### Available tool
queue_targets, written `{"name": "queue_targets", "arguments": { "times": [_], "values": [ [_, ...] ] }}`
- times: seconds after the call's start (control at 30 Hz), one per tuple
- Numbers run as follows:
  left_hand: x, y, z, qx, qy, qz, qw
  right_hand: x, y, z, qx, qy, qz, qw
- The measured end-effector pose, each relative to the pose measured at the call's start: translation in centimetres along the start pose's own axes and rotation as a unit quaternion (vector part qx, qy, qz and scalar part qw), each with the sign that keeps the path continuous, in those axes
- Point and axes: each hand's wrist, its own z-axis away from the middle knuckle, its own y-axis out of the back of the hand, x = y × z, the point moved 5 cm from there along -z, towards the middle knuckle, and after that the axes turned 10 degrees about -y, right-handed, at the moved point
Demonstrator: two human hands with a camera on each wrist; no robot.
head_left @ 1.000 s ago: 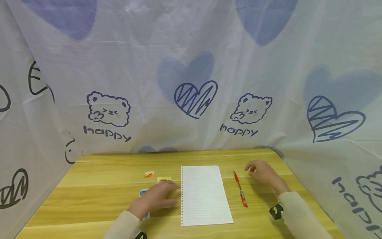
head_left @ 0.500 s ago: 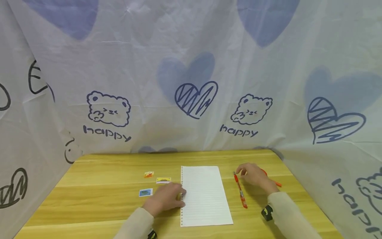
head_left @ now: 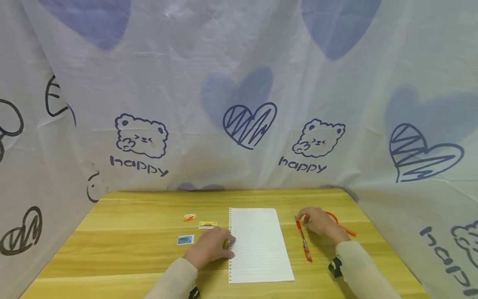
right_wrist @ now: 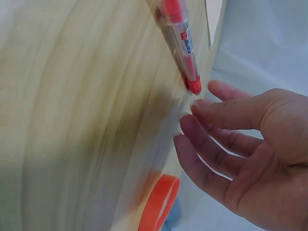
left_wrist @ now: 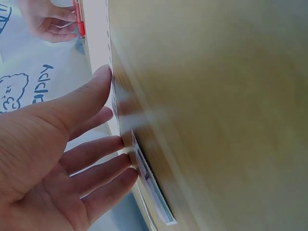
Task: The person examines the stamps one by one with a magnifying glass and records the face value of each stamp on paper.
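Observation:
A white lined sheet of paper with punched holes along its left edge lies flat on the table. My left hand rests at that edge, thumb and fingertips touching it; in the left wrist view its fingers are loosely extended. To the right of the sheet lies a red pen. My right hand is beside the pen's far end, fingers bent loosely. Seen from the right wrist, thumb and fingertips are close to the red end of the pen, with nothing pinched between them.
Three small stamp-like picture cards lie left of the sheet: a red-yellow card, a yellow card and a blue card. An orange loop-shaped thing lies partly behind my right hand. A printed cloth hangs behind the wooden table.
My left hand has moved right from over the cards to the paper's edge, uncovering them. My right hand has moved left to the pen, uncovering the orange loop.

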Motion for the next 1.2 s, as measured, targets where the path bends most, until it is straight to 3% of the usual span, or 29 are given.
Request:
{"name": "queue_targets", "arguments": {
  "times": [0.23,1.2],
  "values": [
    [0.3,0.1,-0.1,0.001,0.005,0.008,1.0000,-0.2,-0.4,-0.5,0.002,0.023,0.017,1.000],
    [-0.1,-0.3,-0.1,0.003,0.009,0.009,0.9999,-0.7,-1.1,-0.6,0.006,0.039,0.042,0.998]
  ]
}}
